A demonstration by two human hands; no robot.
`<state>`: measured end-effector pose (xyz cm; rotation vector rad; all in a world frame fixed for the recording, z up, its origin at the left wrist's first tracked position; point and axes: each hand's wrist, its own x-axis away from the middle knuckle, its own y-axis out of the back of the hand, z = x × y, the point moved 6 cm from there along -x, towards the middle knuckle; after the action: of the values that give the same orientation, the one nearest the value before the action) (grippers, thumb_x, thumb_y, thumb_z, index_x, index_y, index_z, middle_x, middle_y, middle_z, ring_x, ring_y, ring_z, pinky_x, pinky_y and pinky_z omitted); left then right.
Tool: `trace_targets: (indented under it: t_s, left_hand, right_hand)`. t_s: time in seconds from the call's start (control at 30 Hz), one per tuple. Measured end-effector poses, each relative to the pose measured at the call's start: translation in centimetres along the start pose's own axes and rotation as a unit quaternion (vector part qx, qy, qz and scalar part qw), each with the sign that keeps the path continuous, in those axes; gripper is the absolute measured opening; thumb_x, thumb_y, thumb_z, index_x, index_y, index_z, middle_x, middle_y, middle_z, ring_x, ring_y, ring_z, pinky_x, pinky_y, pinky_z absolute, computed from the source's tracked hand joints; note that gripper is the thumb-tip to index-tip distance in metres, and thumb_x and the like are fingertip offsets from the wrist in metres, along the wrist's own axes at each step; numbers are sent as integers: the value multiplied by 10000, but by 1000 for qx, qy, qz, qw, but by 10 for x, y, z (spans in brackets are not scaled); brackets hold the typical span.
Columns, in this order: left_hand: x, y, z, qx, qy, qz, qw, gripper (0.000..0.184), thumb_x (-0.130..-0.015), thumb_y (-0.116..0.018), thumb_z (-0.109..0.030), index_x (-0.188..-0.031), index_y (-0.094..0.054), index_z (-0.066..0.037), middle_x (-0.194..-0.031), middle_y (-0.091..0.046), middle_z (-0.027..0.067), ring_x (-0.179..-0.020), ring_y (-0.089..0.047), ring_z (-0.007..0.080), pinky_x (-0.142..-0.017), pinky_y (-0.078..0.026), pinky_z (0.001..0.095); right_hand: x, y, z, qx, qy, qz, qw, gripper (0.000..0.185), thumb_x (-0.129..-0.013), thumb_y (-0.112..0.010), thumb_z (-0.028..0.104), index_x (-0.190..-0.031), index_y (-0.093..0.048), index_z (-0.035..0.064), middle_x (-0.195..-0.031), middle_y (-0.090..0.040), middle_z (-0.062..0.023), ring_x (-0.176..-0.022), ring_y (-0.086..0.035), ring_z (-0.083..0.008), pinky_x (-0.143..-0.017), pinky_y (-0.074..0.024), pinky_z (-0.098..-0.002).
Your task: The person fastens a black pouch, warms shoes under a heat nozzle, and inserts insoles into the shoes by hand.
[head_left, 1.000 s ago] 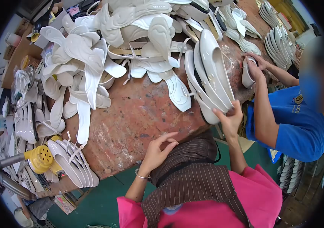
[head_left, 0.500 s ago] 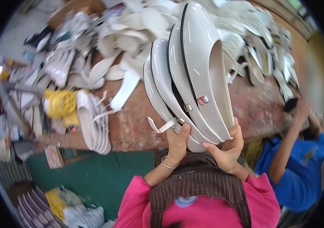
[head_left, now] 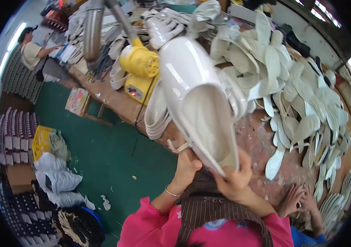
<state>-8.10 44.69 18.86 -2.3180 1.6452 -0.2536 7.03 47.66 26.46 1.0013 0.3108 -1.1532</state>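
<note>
A glossy white shoe (head_left: 188, 61) fills the middle of the head view, its toe pointing away and its opening facing up. Its heel end is held between my two hands. My left hand (head_left: 187, 168) is closed at the left side of the heel, beside a thin white strap (head_left: 179, 147). My right hand (head_left: 235, 177) grips the right side, thumb at the heel rim. Other shoes stacked under this one are mostly hidden now. Just left of it, a nested stack of white shoes (head_left: 155, 117) rests at the table edge.
A yellow machine (head_left: 139, 61) with a red light stands left of the shoes. Many pale insoles (head_left: 272, 61) are heaped on the worn red table (head_left: 249, 140). A co-worker's hands (head_left: 298, 199) are at lower right; another person (head_left: 31, 51) stands far left. Bags (head_left: 58, 179) lie on the green floor.
My view has swung to the left. The held shoes have turned from a side-on fan, with buckles showing, to the top shoe's opening facing me. Both hands keep their hold.
</note>
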Motion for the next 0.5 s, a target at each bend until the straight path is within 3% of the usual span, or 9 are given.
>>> trace_targets:
  t_s: [0.07, 0.13, 0.17, 0.2, 0.23, 0.3, 0.37, 0.43, 0.5]
  left_hand:
    - [11, 17, -4, 41, 11, -47, 998, 1027, -812, -663, -684, -1430, -353, 74, -1407, -495, 163, -1281, -511, 282, -1079, -420, 422]
    - [24, 44, -4, 136, 48, -151, 978, 947, -782, -758, -540, -1426, -367, 33, -1357, -517, 135, -1246, -533, 258, -1056, -451, 399]
    - [33, 57, -3, 185, 68, -201, 960, 921, -766, -805, -467, -1424, -373, 12, -1332, -527, 121, -1228, -543, 246, -1044, -466, 388]
    - [39, 80, 0, 216, 45, -208, 953, 776, -811, -754, -315, -1414, -388, 9, -1339, -537, 132, -1234, -554, 270, -1047, -479, 420]
    - [49, 102, -5, 171, 41, -254, 951, 661, -882, -670, -310, -1395, -406, 13, -1314, -562, 156, -1200, -578, 269, -1010, -503, 432]
    - [61, 146, 6, 301, 40, -278, 911, 543, -952, -550, -302, -1382, -423, 6, -1291, -582, 176, -1168, -597, 289, -996, -510, 448]
    - [55, 171, -23, -65, 0, -285, 956, 495, -987, -472, -311, -1370, -443, 1, -1290, -586, 185, -1150, -607, 303, -985, -514, 451]
    - [45, 189, -44, -215, 12, -254, 943, 499, -1018, -401, -335, -1388, -440, -2, -1294, -587, 201, -1131, -615, 337, -968, -520, 467]
    - [34, 207, -56, -107, 45, -212, 970, 539, -1038, -353, -369, -1432, -413, -6, -1307, -581, 221, -1122, -616, 387, -952, -525, 496]
  right_hand:
    - [3, -29, 8, -7, 19, 14, 1000, 198, -720, -700, 31, -915, -671, 48, -1252, -562, -373, -1024, -670, -459, -768, -588, -438]
    - [-7, -48, 24, -44, -33, 85, 995, 327, -723, -684, 38, -1043, -694, 107, -1256, -571, -345, -1053, -656, -460, -804, -589, -405]
    - [-14, -53, 37, -21, 41, 87, 995, 417, -727, -666, 25, -1128, -691, 135, -1269, -564, -341, -1055, -656, -448, -824, -585, -400]
    - [-15, -59, 44, -26, 113, 122, 986, 522, -734, -652, 28, -1232, -667, 186, -1299, -558, -301, -1069, -653, -415, -855, -579, -395]
    - [-19, -66, 47, -88, 121, 158, 976, 521, -735, -650, 27, -1231, -670, 185, -1310, -554, -288, -1073, -653, -404, -859, -578, -396]
    - [-24, -83, 54, -214, 137, 230, 939, 517, -738, -645, 27, -1230, -675, 185, -1332, -548, -263, -1082, -652, -382, -866, -576, -399]
    - [-22, -90, 46, -241, 114, 240, 933, 472, -745, -669, 30, -1209, -671, 122, -1250, -618, -211, -1033, -673, -346, -852, -578, -389]
    - [-9, -96, 29, -221, 59, 259, 939, 461, -757, -671, 7, -1211, -665, 92, -1192, -656, -196, -1008, -684, -323, -846, -577, -385]
    - [7, -102, -6, -201, -20, 260, 944, 377, -786, -684, 5, -1157, -681, 75, -1105, -698, -159, -949, -701, -306, -808, -577, -379]
